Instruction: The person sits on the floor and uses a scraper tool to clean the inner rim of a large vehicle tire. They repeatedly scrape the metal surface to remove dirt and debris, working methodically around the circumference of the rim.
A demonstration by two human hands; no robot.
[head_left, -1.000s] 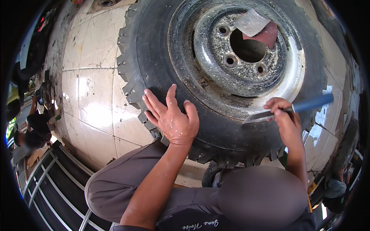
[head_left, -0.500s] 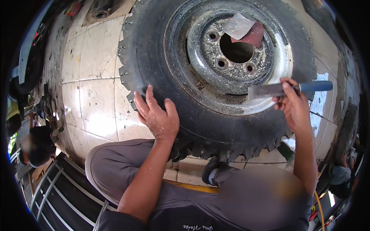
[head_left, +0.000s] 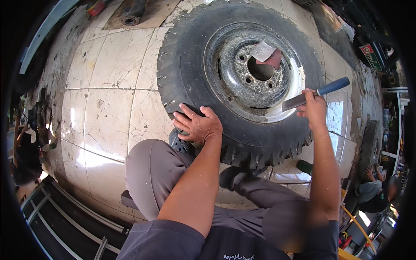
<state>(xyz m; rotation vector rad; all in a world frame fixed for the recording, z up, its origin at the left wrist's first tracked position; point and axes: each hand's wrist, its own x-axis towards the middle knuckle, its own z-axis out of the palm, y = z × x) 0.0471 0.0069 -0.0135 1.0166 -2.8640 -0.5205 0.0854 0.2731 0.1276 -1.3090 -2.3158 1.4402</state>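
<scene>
A large black tyre (head_left: 190, 82) with knobbly tread lies flat on the floor in front of me, around a worn grey steel wheel rim (head_left: 229, 97). My right hand (head_left: 314, 108) grips a flat file (head_left: 294, 102) by its blade near the blue handle (head_left: 333, 86). The blade's end lies over the shiny bare-metal band on the rim's near right edge; contact is hard to tell. My left hand (head_left: 200, 125), fingers spread, rests at the tyre's near left sidewall. Folded sandpaper (head_left: 264, 52), grey and dark red, partly covers the rim's centre hole.
Cracked cream tiles (head_left: 108, 104) surround the tyre. A metal part (head_left: 131, 17) sits on cardboard at the far left. Metal rails (head_left: 65, 216) stand near left. A dark green bottle-like object (head_left: 304, 167) lies by my right forearm. Another person (head_left: 377, 188) is at the right edge.
The view has shifted, so the wheel appears smaller and more of the floor shows. My left hand has come down against the tyre. The file is tilted more, its handle pointing up and right.
</scene>
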